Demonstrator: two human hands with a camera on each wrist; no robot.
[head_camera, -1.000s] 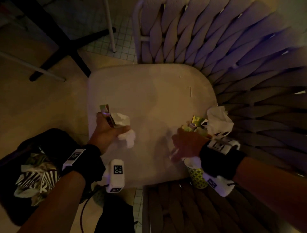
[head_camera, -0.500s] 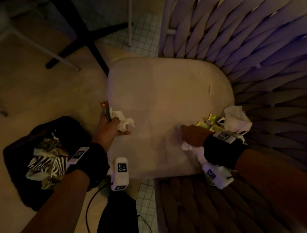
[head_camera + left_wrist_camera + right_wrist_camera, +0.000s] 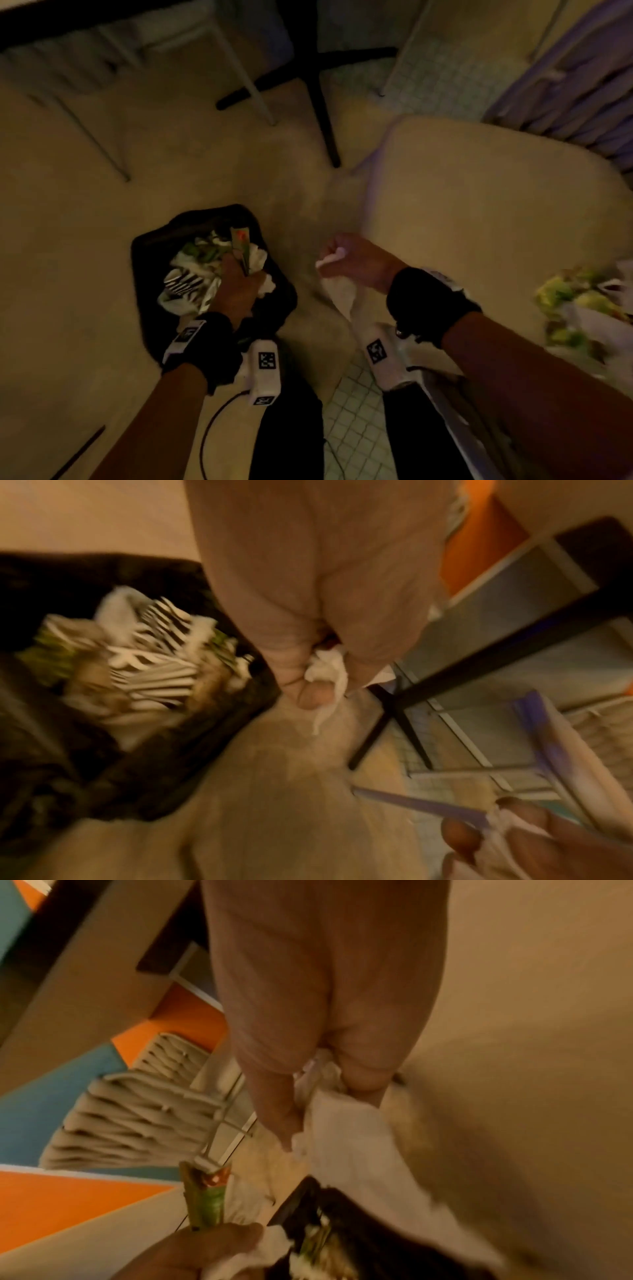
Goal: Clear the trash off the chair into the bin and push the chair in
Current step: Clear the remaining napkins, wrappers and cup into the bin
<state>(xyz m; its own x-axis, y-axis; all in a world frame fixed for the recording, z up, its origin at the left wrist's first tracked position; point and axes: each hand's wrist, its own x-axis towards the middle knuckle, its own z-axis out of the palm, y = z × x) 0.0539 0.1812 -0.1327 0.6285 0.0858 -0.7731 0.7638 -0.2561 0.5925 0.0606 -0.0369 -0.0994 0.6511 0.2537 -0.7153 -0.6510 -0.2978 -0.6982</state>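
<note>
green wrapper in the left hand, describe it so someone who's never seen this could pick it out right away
Start at the black bin on the floor, left of the chair seat. Over its opening the left hand grips a bunch of trash. The green wrapper is the flat, stiff strip with an orange-red mark sticking up from that hand, unlike the soft white tissue crumpled beside it.

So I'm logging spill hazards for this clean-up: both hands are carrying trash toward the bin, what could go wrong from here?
1. The right hand grips a crumpled tissue over the floor, short of the black bin; released now, it would likely land on the floor.
2. The left hand holds a green wrapper and tissue over a bin that already looks heaped; pieces may slide off.
3. More trash sits at the seat cushion's edge and could fall.
</note>
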